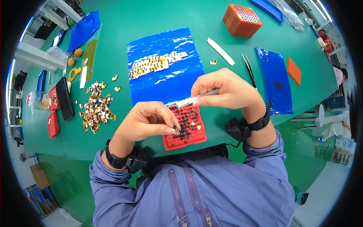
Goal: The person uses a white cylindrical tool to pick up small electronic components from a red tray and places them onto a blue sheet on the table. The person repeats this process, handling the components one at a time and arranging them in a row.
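My left hand [149, 120] pinches a tiny dark part [174, 128] between thumb and forefinger, over a red tray [189, 142]. Many small black pieces and a few pale bits lie in the tray's grid. In my right hand [223, 90] is a white pen-shaped tool [189, 101] with a grey end, its tip pointing left above the tray's far edge. Beyond both hands spreads a blue sheet [162, 43]. Small white, yellow and brown parts [155, 64] sit across it in a packed band. The tool's very tip is too small to make out.
At left lie a loose heap of small parts [96, 109], a black case [65, 99] and yellow scissors [74, 73]. To the right are tweezers [248, 70], a white strip [221, 51] and a second blue sheet [274, 72]. An orange tray stack [242, 22] stands farther back.
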Demonstrator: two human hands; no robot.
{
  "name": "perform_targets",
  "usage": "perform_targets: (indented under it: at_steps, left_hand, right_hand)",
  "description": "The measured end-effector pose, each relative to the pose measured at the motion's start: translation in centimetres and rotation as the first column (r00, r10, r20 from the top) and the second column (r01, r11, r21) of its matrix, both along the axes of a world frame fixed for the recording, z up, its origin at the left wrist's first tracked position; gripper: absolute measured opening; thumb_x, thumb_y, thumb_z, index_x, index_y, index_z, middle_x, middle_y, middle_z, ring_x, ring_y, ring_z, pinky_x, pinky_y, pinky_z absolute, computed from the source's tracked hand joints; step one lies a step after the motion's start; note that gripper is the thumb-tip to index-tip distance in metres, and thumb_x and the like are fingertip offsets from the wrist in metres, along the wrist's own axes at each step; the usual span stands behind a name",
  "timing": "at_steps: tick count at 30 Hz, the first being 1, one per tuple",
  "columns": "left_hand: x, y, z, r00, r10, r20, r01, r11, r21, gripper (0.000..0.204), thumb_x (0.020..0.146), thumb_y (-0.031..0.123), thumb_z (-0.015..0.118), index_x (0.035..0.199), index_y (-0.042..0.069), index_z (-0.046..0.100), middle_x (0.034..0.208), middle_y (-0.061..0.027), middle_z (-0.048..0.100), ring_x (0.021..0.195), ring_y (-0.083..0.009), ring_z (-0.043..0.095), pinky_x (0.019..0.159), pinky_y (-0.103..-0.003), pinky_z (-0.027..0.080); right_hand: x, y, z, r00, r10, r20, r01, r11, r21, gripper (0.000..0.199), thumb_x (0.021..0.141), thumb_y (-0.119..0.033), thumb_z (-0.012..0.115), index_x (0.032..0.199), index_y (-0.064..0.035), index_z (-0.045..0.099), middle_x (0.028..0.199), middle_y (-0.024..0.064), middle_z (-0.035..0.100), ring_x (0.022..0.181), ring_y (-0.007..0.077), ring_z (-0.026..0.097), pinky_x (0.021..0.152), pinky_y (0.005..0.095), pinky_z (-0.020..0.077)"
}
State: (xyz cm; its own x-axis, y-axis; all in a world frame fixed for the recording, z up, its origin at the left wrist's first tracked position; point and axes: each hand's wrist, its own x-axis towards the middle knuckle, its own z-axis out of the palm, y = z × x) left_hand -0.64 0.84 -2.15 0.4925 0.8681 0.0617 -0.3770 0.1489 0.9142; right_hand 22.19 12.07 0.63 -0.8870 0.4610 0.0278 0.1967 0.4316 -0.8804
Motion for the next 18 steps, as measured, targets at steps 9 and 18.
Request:
perform_targets:
  at_steps: [9, 18]
  left_hand:
    - [-0.1, -0.2, 0.2, 0.992, 0.014, -0.128, -0.015, 1.000, -0.009, 0.013, 0.075, -0.008, 0.066, 0.083, -0.001, 0.058, 0.088, -0.0104, 0.063, 0.082, -0.0133, 0.061, 0.072, -0.025, 0.051]
    - [-1.2, 1.1, 2.2, 0.875, 0.302, -0.379, -0.293, 0.953, 0.082, 0.004, 0.085, 0.001, 0.059, 0.086, 0.000, 0.055, 0.082, -0.0070, 0.062, 0.079, -0.0110, 0.060, 0.068, -0.023, 0.049]
  right_hand:
    - [-0.3, 0.2, -0.6, 0.999, -0.036, -0.008, 0.036, 0.999, -0.004, 0.014, 0.080, -0.013, 0.068, 0.087, -0.0019, 0.062, 0.066, -0.0022, 0.056, 0.060, 0.0030, 0.048, 0.052, 0.0177, 0.0376]
    - [-0.7, 0.7, -1.7, 0.890, -0.344, -0.298, 0.298, 0.936, -0.189, 0.014, 0.081, -0.017, 0.067, 0.084, -0.0038, 0.064, 0.057, -0.0048, 0.051, 0.049, 0.0008, 0.040, 0.042, 0.0191, 0.0297]
